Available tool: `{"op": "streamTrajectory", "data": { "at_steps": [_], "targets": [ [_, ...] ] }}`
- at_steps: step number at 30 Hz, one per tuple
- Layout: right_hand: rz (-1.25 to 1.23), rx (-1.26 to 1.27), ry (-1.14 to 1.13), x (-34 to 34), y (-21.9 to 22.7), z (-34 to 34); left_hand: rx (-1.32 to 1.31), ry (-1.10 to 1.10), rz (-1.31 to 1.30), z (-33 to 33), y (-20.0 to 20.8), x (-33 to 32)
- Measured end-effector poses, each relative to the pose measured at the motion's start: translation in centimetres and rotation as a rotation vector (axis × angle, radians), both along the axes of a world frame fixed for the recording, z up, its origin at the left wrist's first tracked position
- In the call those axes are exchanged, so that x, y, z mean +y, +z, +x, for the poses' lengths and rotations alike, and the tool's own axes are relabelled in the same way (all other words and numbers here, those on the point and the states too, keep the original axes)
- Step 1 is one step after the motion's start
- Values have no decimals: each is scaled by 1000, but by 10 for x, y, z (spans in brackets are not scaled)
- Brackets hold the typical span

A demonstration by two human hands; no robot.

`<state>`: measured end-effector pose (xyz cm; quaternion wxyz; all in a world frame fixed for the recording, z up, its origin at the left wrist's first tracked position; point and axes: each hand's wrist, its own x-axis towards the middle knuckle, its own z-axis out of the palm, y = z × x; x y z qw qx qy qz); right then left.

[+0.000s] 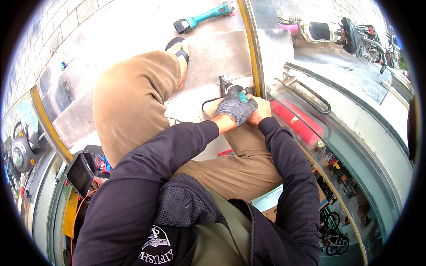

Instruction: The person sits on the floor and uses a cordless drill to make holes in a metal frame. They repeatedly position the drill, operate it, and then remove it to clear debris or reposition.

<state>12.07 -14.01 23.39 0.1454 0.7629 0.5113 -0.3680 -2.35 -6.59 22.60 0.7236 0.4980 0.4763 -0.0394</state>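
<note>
My left hand, in a grey work glove with an orange cuff, is closed over a black-and-teal power tool. My bare right hand is closed against the tool's right side, its fingers partly hidden. The tool's front end lies beside the foot of a metal frame post with a yellow strip. A short dark upright bar stands just left of it, and a black cord curves nearby. The exact kind of tool is hidden by my hands.
A teal cordless angle grinder lies on the floor ahead. To the right, a red cylinder sits behind glass, near a bent metal handle. A scooter stands far right. At left are an open black case and another yellow-striped post.
</note>
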Motion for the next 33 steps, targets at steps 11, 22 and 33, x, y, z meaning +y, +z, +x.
{"op": "streamTrajectory", "data": {
  "at_steps": [11, 22, 33],
  "targets": [
    [26, 33, -157, -31, -41, -1, 125, -378, -57, 18, 0, 45],
    [177, 112, 225, 17, 2, 11, -47, 266, -122, -6, -17, -28],
    [173, -172, 713, 44, 21, -8, -120, 465, -196, -15, -36, -67]
  ]
}}
